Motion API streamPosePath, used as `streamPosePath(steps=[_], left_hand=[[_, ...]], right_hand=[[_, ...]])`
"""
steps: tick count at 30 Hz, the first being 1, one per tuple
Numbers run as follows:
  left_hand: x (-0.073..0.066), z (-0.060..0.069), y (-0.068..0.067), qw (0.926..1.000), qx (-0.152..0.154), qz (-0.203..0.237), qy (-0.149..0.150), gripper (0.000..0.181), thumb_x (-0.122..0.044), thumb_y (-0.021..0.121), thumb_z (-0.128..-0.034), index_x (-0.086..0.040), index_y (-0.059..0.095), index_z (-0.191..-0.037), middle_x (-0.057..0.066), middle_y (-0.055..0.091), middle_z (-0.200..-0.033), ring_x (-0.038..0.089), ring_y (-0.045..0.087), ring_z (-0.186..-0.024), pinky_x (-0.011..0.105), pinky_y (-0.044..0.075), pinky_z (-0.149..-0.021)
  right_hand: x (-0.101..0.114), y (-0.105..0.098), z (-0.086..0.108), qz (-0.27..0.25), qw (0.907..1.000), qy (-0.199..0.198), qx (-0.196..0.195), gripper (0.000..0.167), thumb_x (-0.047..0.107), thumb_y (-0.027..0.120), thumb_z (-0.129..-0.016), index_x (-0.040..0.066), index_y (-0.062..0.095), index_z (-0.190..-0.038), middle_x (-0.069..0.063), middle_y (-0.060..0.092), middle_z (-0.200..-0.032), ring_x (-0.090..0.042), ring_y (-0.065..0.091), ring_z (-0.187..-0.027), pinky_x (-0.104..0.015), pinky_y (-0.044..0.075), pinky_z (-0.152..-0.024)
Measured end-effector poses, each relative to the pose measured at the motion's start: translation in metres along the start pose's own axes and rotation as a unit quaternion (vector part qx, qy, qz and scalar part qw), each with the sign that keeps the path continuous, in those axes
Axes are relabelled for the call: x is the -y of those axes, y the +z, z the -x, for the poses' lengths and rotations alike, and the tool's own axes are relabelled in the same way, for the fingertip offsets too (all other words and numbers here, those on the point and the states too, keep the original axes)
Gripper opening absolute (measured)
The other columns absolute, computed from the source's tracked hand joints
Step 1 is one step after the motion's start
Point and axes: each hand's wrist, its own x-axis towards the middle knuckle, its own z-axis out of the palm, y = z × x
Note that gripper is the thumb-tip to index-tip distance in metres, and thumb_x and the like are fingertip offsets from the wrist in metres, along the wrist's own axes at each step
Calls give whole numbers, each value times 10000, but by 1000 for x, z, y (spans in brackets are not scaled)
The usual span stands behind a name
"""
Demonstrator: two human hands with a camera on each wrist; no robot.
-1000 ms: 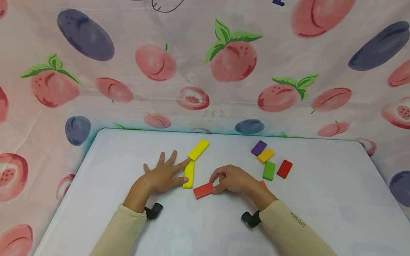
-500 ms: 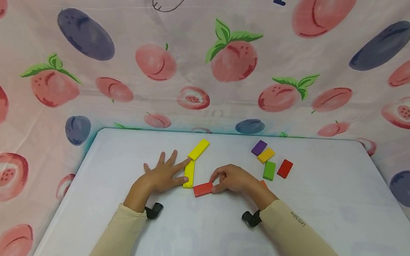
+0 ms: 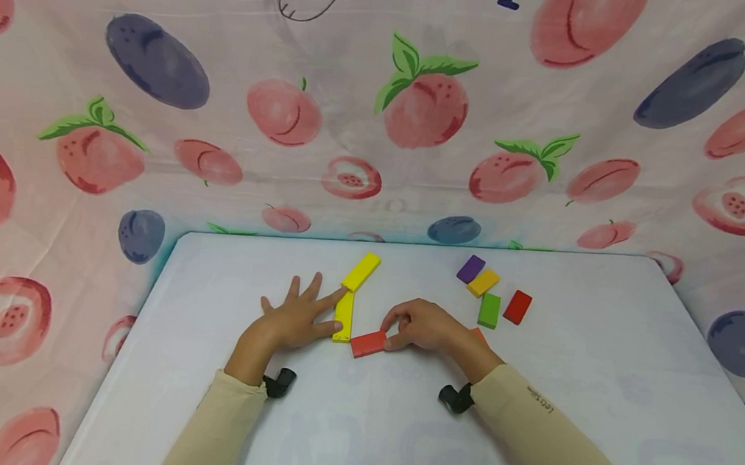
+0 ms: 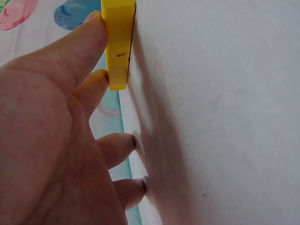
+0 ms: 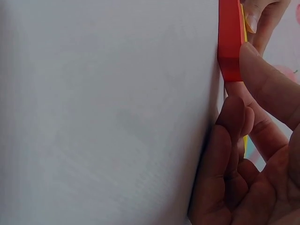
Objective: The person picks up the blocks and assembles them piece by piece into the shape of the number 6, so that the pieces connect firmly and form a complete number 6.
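Two yellow blocks lie end to end in the head view: a slanted far one (image 3: 362, 271) and a near one (image 3: 343, 317). My left hand (image 3: 292, 320), fingers spread and fairly straight, rests over the near block's left side, thumb and index finger touching the yellow pieces. In the left wrist view the thumb lies on the yellow block (image 4: 118, 51). My right hand (image 3: 423, 325) pinches the right end of a light red block (image 3: 368, 344) between thumb and index finger. That block's left end meets the near end of the yellow block. Its remaining fingers curl under the palm (image 5: 234, 159).
Right of the right hand lie a purple block (image 3: 471, 269), an orange-yellow block (image 3: 483, 283), a green block (image 3: 488, 310) and a dark red block (image 3: 517, 307). An orange block (image 3: 479, 336) is partly hidden behind the right wrist. A fruit-print cloth hangs behind the white table (image 3: 356, 423).
The right hand has slid the light red block slightly left and turned it a little, bringing its end against the yellow block. The left hand stays put.
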Motion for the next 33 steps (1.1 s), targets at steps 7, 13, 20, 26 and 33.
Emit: streamPosePath(steps=[7, 13, 20, 26, 33], left_hand=[[0, 1, 0, 10000, 17, -21, 3, 703, -592, 581, -966, -468, 276, -1587, 92, 33, -1739, 480, -80, -1571, 896, -27, -1041], [0, 0, -1, 10000, 18, 1, 37, 704, -597, 577, -966, -469, 273, -1588, 91, 27, -1740, 478, -83, -1571, 897, -25, -1040], [0, 1, 0, 10000, 49, -2, -6, 702, -590, 580, -968, -470, 273, -1588, 89, 21, -1740, 476, -86, -1571, 896, -29, -1041], [1, 1, -1, 9999, 66, 54, 68, 704, -600, 568, -972, -473, 260, -1592, 85, 7, -1741, 470, -96, -1572, 899, -32, -1037], [0, 2, -2, 9999, 104, 94, 37, 710, -598, 570, -972, -468, 255, -1594, 83, 2, -1741, 469, -101, -1571, 898, -37, -1037]], right_hand=[[1, -1, 1, -18, 10000, 33, 33, 156, 276, 844, -843, 282, 762, -976, -7, 542, -669, -184, 498, -651, -289, 368, -638], [-2, -5, 2, -254, 9995, -9, 169, 218, 306, 822, -863, 285, 761, -1071, -32, 591, -739, -196, 530, -714, -289, 396, -661], [-16, -12, 4, -1243, 9922, 24, 31, 281, 310, 727, -953, 292, 713, -1233, -75, 669, -946, -234, 671, -753, -287, 571, -736], [-19, -30, 18, -875, 9933, -477, -583, 304, 358, 648, -1009, 197, 708, -1259, -75, 714, -1019, -222, 690, -865, -316, 604, -784], [-29, -57, 41, -336, 9924, -800, -870, 376, 419, 624, -1013, 126, 714, -1230, -119, 717, -1049, -275, 678, -932, -362, 613, -781]])
